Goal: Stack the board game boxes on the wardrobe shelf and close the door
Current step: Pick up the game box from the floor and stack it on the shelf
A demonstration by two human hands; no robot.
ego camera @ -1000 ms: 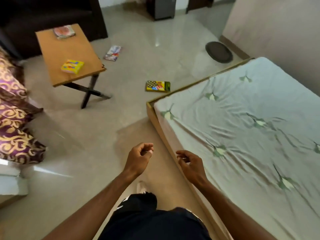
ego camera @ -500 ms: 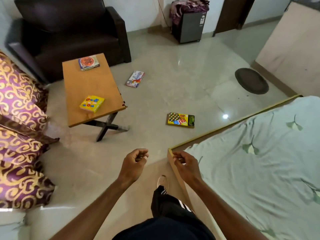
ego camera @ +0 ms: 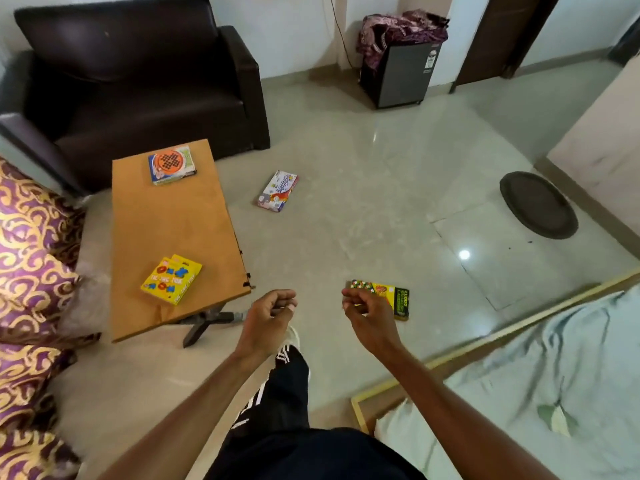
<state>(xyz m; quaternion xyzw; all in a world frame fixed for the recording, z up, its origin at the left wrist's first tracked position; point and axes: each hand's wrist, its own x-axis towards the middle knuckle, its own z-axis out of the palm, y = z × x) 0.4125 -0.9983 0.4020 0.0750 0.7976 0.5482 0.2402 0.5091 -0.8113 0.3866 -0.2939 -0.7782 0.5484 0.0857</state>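
- In the middle of the room, the person stood with both arms out front. The left hand (ego camera: 268,315) and right hand (ego camera: 369,318) were loosely curled and had nothing in them, so no grip on any box yet.
- Four board game boxes were scattered about, none stacked. The wardrobe wasn't visible from that angle.
- Nearest was the yellow-and-green box (ego camera: 396,296), flat on the floor and partly hidden behind the right hand's knuckles. I couldn't tell if the fingers were touching it, but they looked above it.
- My take: grab that one first, bending down and pinching it by the long edges, since it's thin and sits flush on slick tile.
- The white-and-pink box (ego camera: 277,191) lay further out on the floor, well apart from the first.
- On the wooden table (ego camera: 173,223), the yellow tic-tac-toe box (ego camera: 172,279) sat near the close end, and the blue box with the orange circle (ego camera: 172,165) at the far end.
- All looked like flat, light cardboard, slightly different sizes. I'd put the biggest at the bottom so the pile doesn't slide while it's carried.
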